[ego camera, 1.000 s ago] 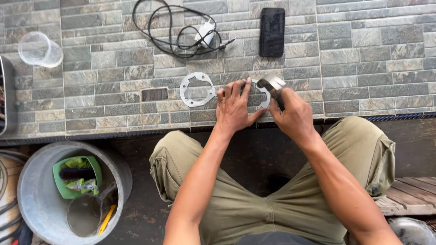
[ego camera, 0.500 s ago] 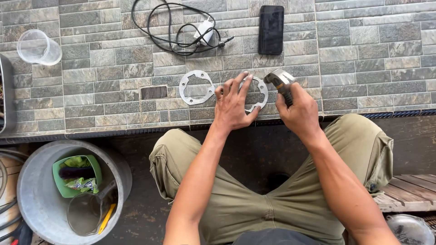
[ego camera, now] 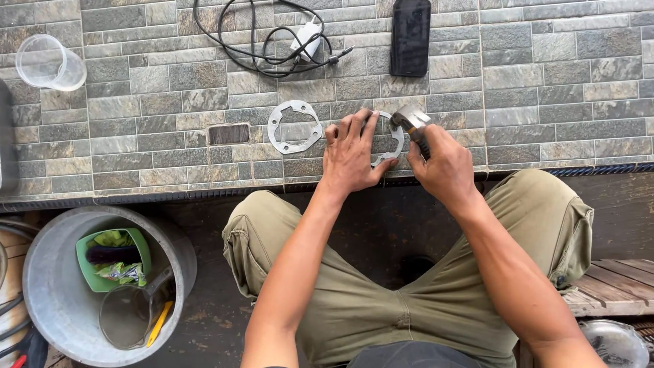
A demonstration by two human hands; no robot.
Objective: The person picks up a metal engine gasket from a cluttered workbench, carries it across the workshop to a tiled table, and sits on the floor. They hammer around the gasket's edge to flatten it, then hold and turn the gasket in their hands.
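Note:
My left hand [ego camera: 353, 151] presses flat on a thin grey ring-shaped gasket [ego camera: 394, 142] lying on the tiled ledge [ego camera: 545, 82]. My right hand [ego camera: 444, 165] grips a small metal hammer-like tool [ego camera: 411, 121], whose head sits just above the gasket's right edge. A second gasket [ego camera: 294, 127] of the same shape lies free on the tiles, to the left of my left hand.
A black phone [ego camera: 410, 35] and a tangled black cable with a white charger [ego camera: 286, 39] lie farther back. A clear plastic cup [ego camera: 49, 63] stands at the far left. A grey bucket [ego camera: 48, 286] holding a green tub and a funnel sits on the floor by my left knee.
My left hand has shifted right and spread over the gasket. The right hand has lowered the tool head from above onto the gasket's edge.

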